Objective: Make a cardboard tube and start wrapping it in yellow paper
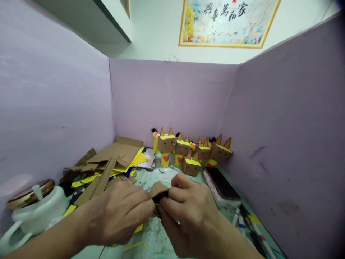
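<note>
your left fingers (145,207) and right fingers (170,202) pinch cardboard (158,187), partly hidden. the wall picture (229,25) reads 家和萬事興, its top cut off.

Two bare human hands and forearms, seen from the person's own head. The left grip (122,212), an ungloved hand, has a broad, smooth back and rounded knuckles, narrowing to a slim wrist (84,221). The left forearm (60,235) is bare, running out of view at lower left. The right grip (192,214) is also an ungloved hand, with slender fingers (176,207). The right forearm (229,241), bare too, is cut off by the bottom edge.
</note>
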A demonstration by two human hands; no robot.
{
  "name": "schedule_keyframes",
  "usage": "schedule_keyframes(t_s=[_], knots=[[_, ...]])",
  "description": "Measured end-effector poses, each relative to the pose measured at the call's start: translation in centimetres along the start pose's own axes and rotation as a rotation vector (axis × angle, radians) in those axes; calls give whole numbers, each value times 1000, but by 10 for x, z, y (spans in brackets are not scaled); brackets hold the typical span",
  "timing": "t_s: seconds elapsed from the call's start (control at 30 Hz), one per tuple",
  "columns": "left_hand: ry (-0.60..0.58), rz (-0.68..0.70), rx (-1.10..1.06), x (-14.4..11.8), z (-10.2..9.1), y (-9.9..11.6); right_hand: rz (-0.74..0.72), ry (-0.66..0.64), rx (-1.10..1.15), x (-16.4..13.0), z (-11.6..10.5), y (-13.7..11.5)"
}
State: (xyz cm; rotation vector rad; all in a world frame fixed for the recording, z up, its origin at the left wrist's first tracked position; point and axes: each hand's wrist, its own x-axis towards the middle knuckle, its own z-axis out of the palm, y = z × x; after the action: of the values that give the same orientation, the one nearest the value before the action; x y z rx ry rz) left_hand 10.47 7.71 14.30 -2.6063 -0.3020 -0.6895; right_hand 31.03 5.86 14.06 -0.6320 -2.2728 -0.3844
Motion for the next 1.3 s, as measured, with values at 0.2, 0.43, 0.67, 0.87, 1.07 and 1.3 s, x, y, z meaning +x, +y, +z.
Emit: schedule_keyframes(t_s=[0.2, 0.43, 0.67, 0.87, 1.07, 1.3], knots=[[-20, 15, 24, 7, -8, 1, 8, -19, 6, 4, -1, -1], [8, -15, 63, 4, -6, 4, 22, -108, 55, 6, -7, 1], [72, 20, 190, -1, 4, 13, -36, -37, 28, 4, -10, 4], [82, 7, 153, -3, 10, 13, -81, 56, 98, 0, -2, 15], [58, -39, 53, 4, 11, 14, -76, 161, 103, 2, 4, 13], [86, 6, 66, -2, 11, 16, -56, 171, 83, 10, 5, 8]])
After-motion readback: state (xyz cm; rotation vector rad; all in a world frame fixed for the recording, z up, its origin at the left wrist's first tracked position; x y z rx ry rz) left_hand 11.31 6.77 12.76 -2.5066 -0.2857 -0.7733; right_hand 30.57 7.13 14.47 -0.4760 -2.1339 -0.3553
